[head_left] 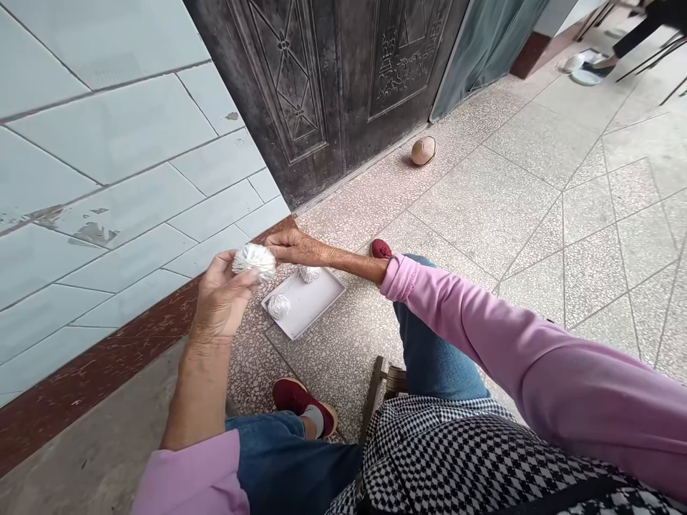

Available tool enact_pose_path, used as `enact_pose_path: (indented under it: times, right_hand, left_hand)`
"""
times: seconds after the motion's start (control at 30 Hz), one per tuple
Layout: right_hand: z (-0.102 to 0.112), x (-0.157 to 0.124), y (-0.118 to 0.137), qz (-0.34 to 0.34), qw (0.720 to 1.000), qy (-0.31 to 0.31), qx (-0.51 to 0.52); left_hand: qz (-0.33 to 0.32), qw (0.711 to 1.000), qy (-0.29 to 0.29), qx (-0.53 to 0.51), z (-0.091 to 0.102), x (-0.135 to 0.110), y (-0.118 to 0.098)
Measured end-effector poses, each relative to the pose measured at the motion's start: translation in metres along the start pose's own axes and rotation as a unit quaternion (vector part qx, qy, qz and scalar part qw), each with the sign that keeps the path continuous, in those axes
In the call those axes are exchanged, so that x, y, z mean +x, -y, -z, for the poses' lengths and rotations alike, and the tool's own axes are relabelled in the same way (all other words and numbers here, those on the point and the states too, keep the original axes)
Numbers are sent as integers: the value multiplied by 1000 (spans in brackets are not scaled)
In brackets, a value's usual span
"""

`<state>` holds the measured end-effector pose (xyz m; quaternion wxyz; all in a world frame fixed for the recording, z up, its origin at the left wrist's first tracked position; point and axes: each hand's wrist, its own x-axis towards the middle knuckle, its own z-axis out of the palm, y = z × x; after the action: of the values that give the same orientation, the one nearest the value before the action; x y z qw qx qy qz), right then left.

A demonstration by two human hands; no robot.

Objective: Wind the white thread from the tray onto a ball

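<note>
A white ball, seemingly wound from thread or cord with a ridged surface, is gripped in my left hand, thumb across its lower front and fingers behind. My right hand is at the ball's right side, its fingers closed and bent toward it. Whether a strand lies between those fingertips is hidden. Below both hands, a shallow white tray sits on the floor. Inside it lie two similar balls, one white ball at the left and another white ball at the back, partly covered by my right hand.
A tiled wall rises on the left, joining a dark carved door. Near the door's foot rests a small football. My knees and red shoes flank a low stool. Another person's foot shows far right.
</note>
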<state>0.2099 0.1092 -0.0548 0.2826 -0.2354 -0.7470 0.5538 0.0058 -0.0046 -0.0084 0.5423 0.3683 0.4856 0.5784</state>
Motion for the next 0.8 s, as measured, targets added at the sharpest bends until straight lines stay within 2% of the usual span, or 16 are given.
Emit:
enact_pose_path:
  times: [0.13,0.27,0.37,0.5,0.6,0.7,0.8]
  right_hand:
    - [-14,-6,5,21,997,50,-52]
    - [-21,-18,16,25,991,107,-71]
    - [-18,-23,28,18,993,114,-37]
    - [-2,-21,42,9,999,39,23]
    - [12,-17,45,-16,998,-32,42]
    - [21,-12,35,-35,996,-73,39]
    - [21,-6,16,14,996,-82,9]
  left_hand:
    - [-46,997,-67,-3,4,7,4]
    - [-77,987,-118,71,9,16,11]
    - [-99,976,-136,136,11,20,14]
    - [-54,975,-84,197,7,16,11]
    - [-3,988,-36,153,0,10,9]
    - [19,996,-4,93,-6,5,7]
    - [33,998,9,48,-7,3,4]
